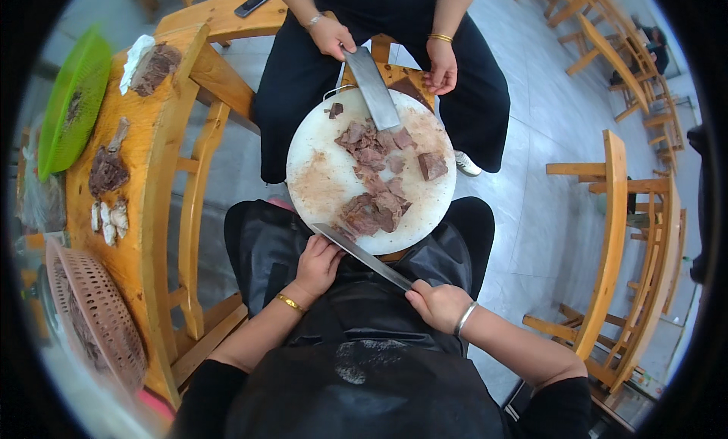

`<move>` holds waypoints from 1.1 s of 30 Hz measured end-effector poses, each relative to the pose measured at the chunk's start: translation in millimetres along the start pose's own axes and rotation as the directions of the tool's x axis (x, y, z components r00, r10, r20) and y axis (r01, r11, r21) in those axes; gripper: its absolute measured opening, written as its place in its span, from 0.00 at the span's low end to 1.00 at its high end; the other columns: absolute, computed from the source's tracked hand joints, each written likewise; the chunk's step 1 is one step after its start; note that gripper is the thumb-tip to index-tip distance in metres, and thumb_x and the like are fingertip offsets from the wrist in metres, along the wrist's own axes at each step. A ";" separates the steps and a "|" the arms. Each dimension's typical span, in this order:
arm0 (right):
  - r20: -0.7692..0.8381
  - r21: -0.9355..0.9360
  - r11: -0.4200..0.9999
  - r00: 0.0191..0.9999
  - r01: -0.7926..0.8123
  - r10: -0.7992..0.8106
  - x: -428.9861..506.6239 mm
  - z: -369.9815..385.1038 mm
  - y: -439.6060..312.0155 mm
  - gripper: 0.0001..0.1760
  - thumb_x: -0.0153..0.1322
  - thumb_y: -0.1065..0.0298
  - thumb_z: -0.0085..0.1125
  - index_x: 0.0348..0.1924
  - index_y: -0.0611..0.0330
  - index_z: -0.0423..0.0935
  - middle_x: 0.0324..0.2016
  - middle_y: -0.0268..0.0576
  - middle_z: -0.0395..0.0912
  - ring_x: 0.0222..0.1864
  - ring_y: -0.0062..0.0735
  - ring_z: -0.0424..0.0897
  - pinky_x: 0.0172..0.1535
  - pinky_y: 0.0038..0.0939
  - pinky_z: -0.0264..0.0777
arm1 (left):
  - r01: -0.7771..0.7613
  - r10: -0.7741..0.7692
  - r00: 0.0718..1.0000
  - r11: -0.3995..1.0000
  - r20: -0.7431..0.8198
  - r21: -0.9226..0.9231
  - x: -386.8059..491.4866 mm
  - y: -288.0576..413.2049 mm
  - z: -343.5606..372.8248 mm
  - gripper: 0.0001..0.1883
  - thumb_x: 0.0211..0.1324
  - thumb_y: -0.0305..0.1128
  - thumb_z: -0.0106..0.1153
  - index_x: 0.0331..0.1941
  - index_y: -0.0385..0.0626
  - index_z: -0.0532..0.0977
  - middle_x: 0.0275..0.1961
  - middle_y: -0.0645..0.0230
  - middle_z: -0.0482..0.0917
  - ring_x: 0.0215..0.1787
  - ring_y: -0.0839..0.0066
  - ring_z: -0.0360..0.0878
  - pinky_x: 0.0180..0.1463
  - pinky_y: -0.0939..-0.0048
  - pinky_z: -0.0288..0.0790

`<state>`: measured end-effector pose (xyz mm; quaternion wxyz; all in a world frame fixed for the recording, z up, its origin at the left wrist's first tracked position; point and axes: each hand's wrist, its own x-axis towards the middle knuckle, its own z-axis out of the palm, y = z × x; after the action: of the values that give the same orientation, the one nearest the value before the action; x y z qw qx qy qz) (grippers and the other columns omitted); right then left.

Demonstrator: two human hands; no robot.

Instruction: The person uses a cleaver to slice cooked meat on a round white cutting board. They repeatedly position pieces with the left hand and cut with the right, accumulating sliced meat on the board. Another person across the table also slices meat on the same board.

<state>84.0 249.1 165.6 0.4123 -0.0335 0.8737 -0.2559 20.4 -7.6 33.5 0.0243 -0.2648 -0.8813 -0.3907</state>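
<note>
My right hand [441,303] grips the handle of a cleaver [369,260], its blade slanting across the near edge of a round white cutting board [310,135]. Beside the blade's far end, my left hand [318,265] rests at the board's near-left rim. Its fingertips are partly hidden by the blade, so whether they pinch a slice is unclear. Just beyond the blade lies a pile of sliced cooked meat [375,211]. Farther across are more meat slices [364,143] and a thicker meat chunk [433,166] at the right.
Opposite me, a person's hand [333,36] holds another cleaver [372,89] over the board; their other hand [442,66] hangs beside it. Left, a wooden table [145,172] bears meat pieces [108,169], a green basket [77,109] and a pink basket [108,308]. Wooden chairs [614,240] stand right.
</note>
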 end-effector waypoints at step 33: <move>-0.142 -0.031 0.995 0.985 0.093 -0.097 84.3 20.5 -17.2 0.23 0.78 0.47 0.39 0.42 0.59 0.73 0.27 0.58 0.81 0.32 0.59 0.81 0.39 0.50 0.75 | -0.045 0.045 0.999 0.999 0.020 0.000 2.4 -4.0 0.6 0.12 0.48 0.22 0.62 0.40 0.40 0.79 0.43 0.59 0.78 0.48 0.54 0.75 0.52 0.61 0.72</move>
<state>41.1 202.8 103.6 0.3354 -0.0616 0.9015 -0.2666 16.4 -8.3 31.0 0.0241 -0.2885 -0.8753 -0.3872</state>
